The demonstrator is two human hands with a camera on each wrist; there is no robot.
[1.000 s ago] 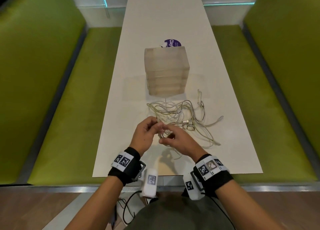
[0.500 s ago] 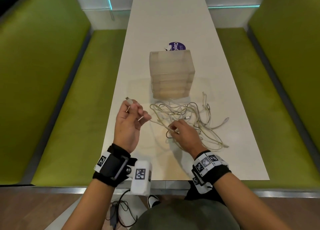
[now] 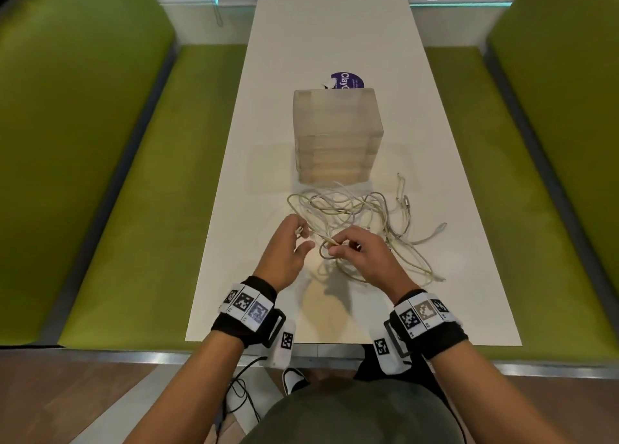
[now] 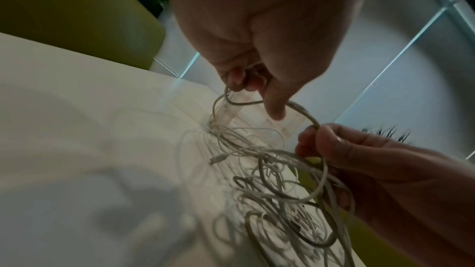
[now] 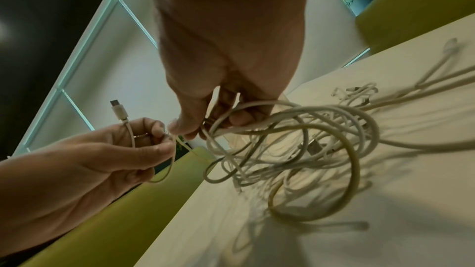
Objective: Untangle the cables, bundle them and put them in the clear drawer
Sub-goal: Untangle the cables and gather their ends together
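My left hand has its grip pinched on a thin white cable just below its plug, which sticks up past the fingers, while my right hand has its grip curled round a loop of thicker cord. Both strands run down into the tangle of cables lying on the white tabletop (still a knot, nothing bundled). Just beyond the tangle stands the clear drawer unit, with a purple round sticker behind it.
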